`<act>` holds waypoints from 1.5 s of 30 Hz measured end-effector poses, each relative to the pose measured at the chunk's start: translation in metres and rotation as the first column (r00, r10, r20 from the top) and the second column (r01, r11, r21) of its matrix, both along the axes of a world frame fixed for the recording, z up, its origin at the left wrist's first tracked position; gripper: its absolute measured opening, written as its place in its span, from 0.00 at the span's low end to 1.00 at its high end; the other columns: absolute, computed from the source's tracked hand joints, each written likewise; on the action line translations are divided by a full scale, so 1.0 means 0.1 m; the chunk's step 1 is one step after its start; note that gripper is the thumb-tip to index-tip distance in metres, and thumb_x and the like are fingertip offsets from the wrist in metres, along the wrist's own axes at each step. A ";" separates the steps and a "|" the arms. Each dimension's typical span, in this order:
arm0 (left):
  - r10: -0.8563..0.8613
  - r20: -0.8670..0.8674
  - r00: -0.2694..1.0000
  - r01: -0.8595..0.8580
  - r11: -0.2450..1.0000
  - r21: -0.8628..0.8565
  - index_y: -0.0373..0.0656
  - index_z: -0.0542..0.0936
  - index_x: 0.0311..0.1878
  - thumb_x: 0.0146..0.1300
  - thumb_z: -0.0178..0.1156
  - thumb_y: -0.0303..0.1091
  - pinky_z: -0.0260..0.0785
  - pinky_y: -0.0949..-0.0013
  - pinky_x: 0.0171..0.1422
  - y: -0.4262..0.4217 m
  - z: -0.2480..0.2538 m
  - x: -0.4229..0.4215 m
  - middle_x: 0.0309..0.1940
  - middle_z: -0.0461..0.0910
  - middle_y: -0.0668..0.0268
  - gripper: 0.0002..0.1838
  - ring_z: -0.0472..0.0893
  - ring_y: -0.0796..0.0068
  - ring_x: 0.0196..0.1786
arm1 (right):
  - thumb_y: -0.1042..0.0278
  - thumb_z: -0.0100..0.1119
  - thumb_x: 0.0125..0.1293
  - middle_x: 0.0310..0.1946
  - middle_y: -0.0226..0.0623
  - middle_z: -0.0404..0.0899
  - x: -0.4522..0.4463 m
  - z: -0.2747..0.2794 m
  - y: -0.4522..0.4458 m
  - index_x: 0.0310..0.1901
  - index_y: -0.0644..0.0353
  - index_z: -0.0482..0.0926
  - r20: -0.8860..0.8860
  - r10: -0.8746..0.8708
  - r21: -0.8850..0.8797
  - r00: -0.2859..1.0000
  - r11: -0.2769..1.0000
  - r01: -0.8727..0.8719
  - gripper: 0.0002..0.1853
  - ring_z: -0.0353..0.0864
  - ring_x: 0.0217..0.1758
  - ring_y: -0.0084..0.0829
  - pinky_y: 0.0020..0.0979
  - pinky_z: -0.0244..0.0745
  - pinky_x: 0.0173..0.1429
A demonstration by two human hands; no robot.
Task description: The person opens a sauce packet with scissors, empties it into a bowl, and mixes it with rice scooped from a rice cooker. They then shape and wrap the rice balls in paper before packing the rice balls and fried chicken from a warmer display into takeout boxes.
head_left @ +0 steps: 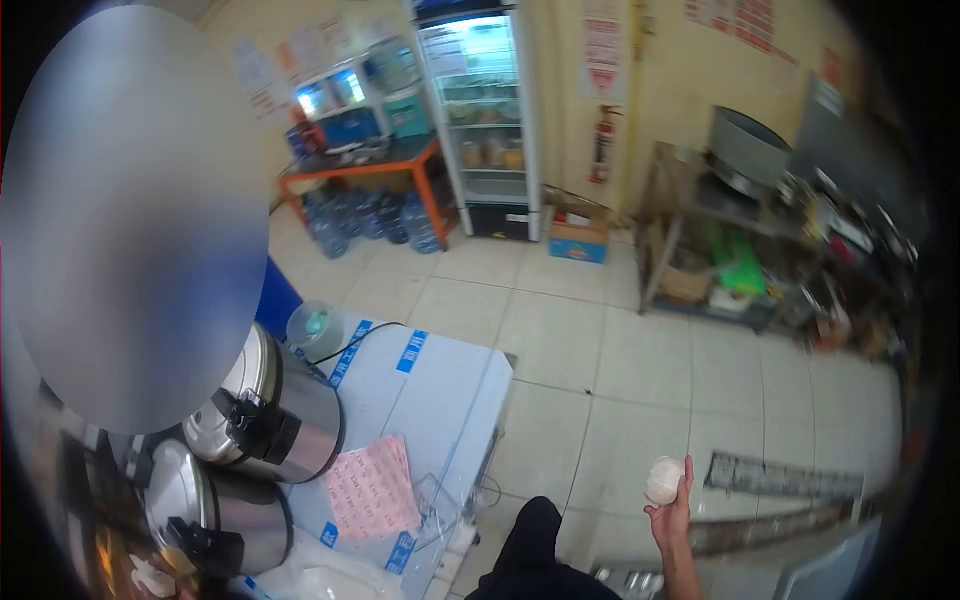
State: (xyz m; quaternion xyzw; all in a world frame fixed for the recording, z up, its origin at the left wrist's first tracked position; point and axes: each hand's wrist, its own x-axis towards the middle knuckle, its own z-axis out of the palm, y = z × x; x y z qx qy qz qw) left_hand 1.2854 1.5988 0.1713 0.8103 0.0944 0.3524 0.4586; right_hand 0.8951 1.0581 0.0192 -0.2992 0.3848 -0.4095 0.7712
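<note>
At the lower right, over the tiled floor, my right hand is raised with its fingers curled around a rounded cream-white lump. The lump is about palm-sized; whether it is dough, a bun or something else I cannot make out. My left hand does not show. My dark-clothed leg is at the bottom middle, beside a table covered in pale blue film. On this table lies a pink printed sheet, left of my leg.
Two steel pots with black latches stand at the left. A clear tub sits at the table's far corner. Beyond are a lit display fridge, water bottles and a metal shelf. A floor drain grate lies right. A blurred patch hides the upper left.
</note>
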 end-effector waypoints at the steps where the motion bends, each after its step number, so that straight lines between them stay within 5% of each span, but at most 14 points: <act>1: -0.023 -0.012 1.000 0.023 0.999 -0.032 0.40 0.72 0.54 0.57 0.61 0.34 0.73 0.63 0.46 -0.40 -0.14 -0.06 0.41 0.75 0.62 0.21 0.77 0.68 0.43 | 0.46 0.40 0.74 0.57 0.27 0.71 0.32 0.00 -0.36 0.71 0.24 0.53 0.020 0.032 -0.017 0.999 0.999 -0.032 0.26 0.77 0.46 0.25 0.24 0.77 0.27; 7: -0.371 -0.236 0.898 0.218 0.843 -0.492 0.42 0.68 0.57 0.55 0.62 0.34 0.73 0.65 0.47 -3.28 -1.31 0.41 0.43 0.72 0.65 0.26 0.76 0.70 0.45 | 0.48 0.46 0.71 0.55 0.24 0.72 2.31 -0.14 -2.07 0.72 0.27 0.53 0.239 0.407 0.087 0.881 0.895 -0.437 0.29 0.77 0.45 0.25 0.27 0.76 0.25; 12: -0.910 0.248 0.333 0.216 -0.183 -0.959 0.46 0.63 0.63 0.56 0.61 0.32 0.75 0.59 0.47 -6.36 -2.30 1.10 0.51 0.72 0.60 0.31 0.75 0.65 0.52 | 0.54 0.54 0.65 0.59 0.29 0.72 3.82 0.12 -3.14 0.72 0.40 0.54 0.349 0.598 0.055 0.722 0.756 -0.653 0.35 0.78 0.51 0.31 0.38 0.81 0.42; 14: -0.922 0.241 0.304 0.024 -0.246 -0.969 0.47 0.61 0.66 0.56 0.61 0.33 0.73 0.59 0.56 -7.29 -2.24 1.42 0.55 0.72 0.60 0.33 0.73 0.63 0.58 | 0.55 0.64 0.62 0.63 0.42 0.70 4.20 -0.18 -3.69 0.69 0.51 0.63 0.355 0.559 0.188 0.749 0.743 -0.643 0.35 0.68 0.66 0.40 0.43 0.50 0.76; 15: -0.922 0.243 0.301 -0.081 -0.279 -0.957 0.47 0.61 0.66 0.57 0.62 0.34 0.71 0.60 0.59 -7.62 -2.07 1.60 0.55 0.72 0.60 0.34 0.73 0.63 0.59 | 0.57 0.64 0.62 0.62 0.42 0.71 4.46 -0.16 -3.96 0.66 0.56 0.65 -0.048 0.736 -0.010 0.675 0.676 -0.737 0.32 0.69 0.66 0.40 0.45 0.55 0.74; 17: -0.951 0.175 0.257 0.099 -0.154 -0.983 0.47 0.62 0.66 0.57 0.62 0.36 0.69 0.61 0.62 -7.97 -1.87 1.99 0.56 0.72 0.60 0.33 0.72 0.64 0.61 | 0.58 0.63 0.62 0.61 0.43 0.72 4.91 -0.02 -4.33 0.63 0.61 0.68 -0.439 0.735 -0.176 0.517 0.494 -0.851 0.30 0.69 0.65 0.41 0.46 0.60 0.72; 19: -0.970 0.079 0.231 0.260 -0.017 -0.965 0.47 0.64 0.65 0.58 0.63 0.38 0.67 0.63 0.64 -8.17 -1.85 2.43 0.56 0.72 0.61 0.32 0.72 0.65 0.62 | 0.56 0.62 0.63 0.60 0.41 0.73 5.38 -0.04 -4.66 0.62 0.62 0.69 0.567 0.659 0.143 0.494 0.512 -0.847 0.29 0.69 0.65 0.41 0.46 0.62 0.70; 23: -0.941 -0.058 0.334 0.402 0.198 -0.894 0.43 0.65 0.67 0.61 0.66 0.35 0.66 0.67 0.64 -8.04 -2.08 3.03 0.57 0.73 0.62 0.32 0.73 0.70 0.60 | 0.52 0.61 0.63 0.60 0.40 0.73 6.30 -1.00 -5.40 0.62 0.61 0.68 0.283 0.787 0.512 0.548 0.359 -0.780 0.31 0.69 0.65 0.39 0.46 0.61 0.71; 25: -0.777 -0.399 0.487 0.107 0.506 -0.856 0.39 0.70 0.63 0.61 0.66 0.37 0.66 0.68 0.64 -8.01 -2.34 3.02 0.54 0.77 0.61 0.28 0.75 0.71 0.57 | 0.50 0.61 0.62 0.61 0.39 0.73 6.79 -1.08 -5.56 0.64 0.60 0.67 0.432 0.900 0.331 0.061 -0.095 -0.939 0.33 0.68 0.66 0.38 0.46 0.60 0.71; 27: -0.637 -0.442 0.631 -0.094 0.503 -0.859 0.35 0.72 0.60 0.62 0.65 0.38 0.67 0.68 0.64 -8.10 -2.31 3.13 0.52 0.79 0.60 0.27 0.76 0.72 0.56 | 0.51 0.61 0.62 0.59 0.39 0.73 7.37 -1.10 -5.47 0.64 0.59 0.66 0.458 0.887 0.332 -0.061 -0.234 -0.914 0.33 0.70 0.63 0.38 0.46 0.60 0.70; 30: -0.561 -0.409 0.719 -0.169 0.430 -0.887 0.36 0.72 0.61 0.65 0.60 0.39 0.68 0.67 0.62 -8.26 -2.37 3.60 0.54 0.77 0.60 0.25 0.77 0.71 0.57 | 0.56 0.67 0.56 0.55 0.39 0.74 8.34 -1.45 -5.31 0.63 0.57 0.66 -0.106 0.829 0.241 -0.549 -0.514 -0.823 0.35 0.72 0.58 0.38 0.47 0.60 0.70; 40: -0.435 -0.323 0.840 0.109 0.720 -0.685 0.38 0.70 0.63 0.62 0.61 0.40 0.64 0.62 0.66 -8.32 -2.29 7.81 0.54 0.76 0.58 0.28 0.74 0.64 0.59 | 0.57 0.69 0.53 0.53 0.38 0.75 12.42 -0.69 -4.61 0.63 0.56 0.66 0.252 0.831 0.345 -0.496 -0.556 -0.756 0.36 0.73 0.56 0.37 0.46 0.62 0.69; 42: -0.314 -0.492 0.812 0.256 0.949 -0.183 0.40 0.67 0.65 0.57 0.65 0.41 0.57 0.57 0.70 -8.06 -1.90 8.67 0.57 0.72 0.54 0.34 0.68 0.57 0.62 | 0.58 0.69 0.52 0.53 0.38 0.75 13.17 -0.54 -4.53 0.63 0.56 0.66 0.302 0.843 0.341 -0.445 -0.531 -0.775 0.36 0.73 0.56 0.37 0.46 0.62 0.69; 45: -0.218 -0.432 0.875 0.235 0.972 -0.015 0.44 0.68 0.64 0.52 0.67 0.40 0.56 0.54 0.69 -7.70 -1.76 9.93 0.61 0.66 0.51 0.35 0.64 0.51 0.64 | 0.58 0.70 0.51 0.52 0.38 0.75 14.32 -0.52 -4.27 0.62 0.56 0.66 0.400 0.836 0.338 -0.376 -0.516 -0.787 0.37 0.73 0.55 0.36 0.46 0.63 0.68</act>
